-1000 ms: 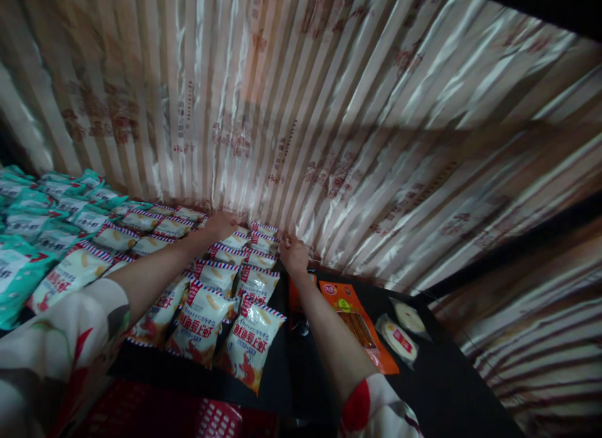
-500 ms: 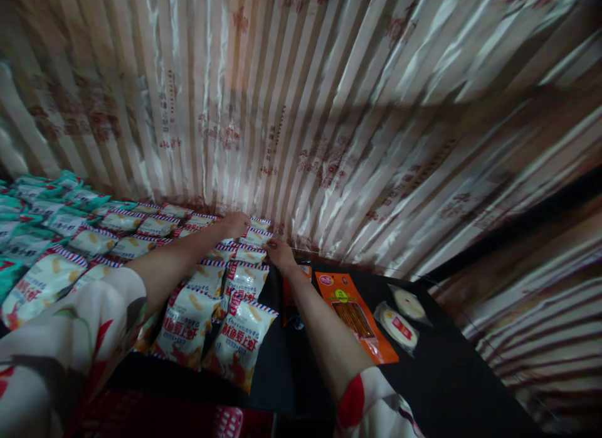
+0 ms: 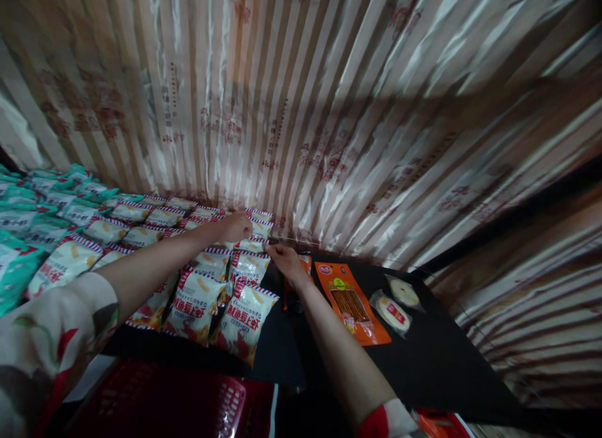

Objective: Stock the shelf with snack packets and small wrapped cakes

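Note:
White snack bags (image 3: pixel 247 319) with striped top edges and red lettering stand in rows on the black table. My left hand (image 3: pixel 235 228) reaches over them to the back of the right-hand column, its fingers curled at the left edge of a snack bag (image 3: pixel 253 244). At that bag's right corner, my right hand (image 3: pixel 285 260) has thumb and fingers pinched together. The fingertips of both hands are partly hidden, and the bag shows only its upper part between them.
Teal bags (image 3: pixel 42 215) fill the far left. Right of my right forearm lie an orange packet (image 3: pixel 350 303) and two round, pale wrapped items, one nearer (image 3: pixel 392 312). A red basket (image 3: pixel 188 394) sits below the front edge. Striped, printed sheeting (image 3: pixel 301 112) hangs behind the table.
The view has shifted slightly, bringing more of the red basket into sight. My right hand has moved slightly down, still by the bag's right edge; my left hand stays near the same bags.

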A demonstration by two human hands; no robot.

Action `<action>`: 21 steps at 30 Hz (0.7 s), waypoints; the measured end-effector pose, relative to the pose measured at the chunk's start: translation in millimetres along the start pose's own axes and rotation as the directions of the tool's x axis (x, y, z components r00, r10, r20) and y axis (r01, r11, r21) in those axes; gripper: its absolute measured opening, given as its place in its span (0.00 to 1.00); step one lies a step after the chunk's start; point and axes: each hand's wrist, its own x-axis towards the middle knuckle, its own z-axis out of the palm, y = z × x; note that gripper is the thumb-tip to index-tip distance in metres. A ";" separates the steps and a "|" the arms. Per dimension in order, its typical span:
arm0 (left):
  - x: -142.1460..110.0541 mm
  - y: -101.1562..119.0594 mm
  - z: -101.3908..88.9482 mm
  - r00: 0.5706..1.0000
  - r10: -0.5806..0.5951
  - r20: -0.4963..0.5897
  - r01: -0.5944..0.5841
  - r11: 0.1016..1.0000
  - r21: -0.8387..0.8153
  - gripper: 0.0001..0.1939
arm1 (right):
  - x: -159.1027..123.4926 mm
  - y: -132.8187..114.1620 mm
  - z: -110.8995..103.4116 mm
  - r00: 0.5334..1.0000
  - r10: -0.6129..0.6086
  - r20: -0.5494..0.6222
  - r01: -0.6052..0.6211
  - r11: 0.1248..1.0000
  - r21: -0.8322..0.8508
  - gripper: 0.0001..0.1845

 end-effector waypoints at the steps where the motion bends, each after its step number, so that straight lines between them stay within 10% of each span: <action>1: -2.4 2.4 0.3 0.999 0.049 0.023 -0.050 0.999 0.017 0.10 | -0.6 2.5 3.6 1.000 0.001 0.030 -0.004 0.994 0.110 0.20; 8: -18.7 14.5 -3.6 0.980 0.160 0.121 -0.177 0.973 0.147 0.15 | 11.4 10.6 24.0 0.990 0.143 -0.001 -0.126 0.876 0.465 0.16; 17: -57.9 57.6 -23.9 0.986 0.154 0.063 -0.163 0.972 0.171 0.12 | -35.1 -3.3 7.2 0.992 0.106 -0.067 -0.078 0.939 0.334 0.24; 21: -110.3 104.5 -1.1 0.958 0.139 -0.253 -0.083 0.972 0.219 0.16 | -67.6 -2.1 7.1 0.986 0.168 -0.006 -0.147 0.880 0.452 0.31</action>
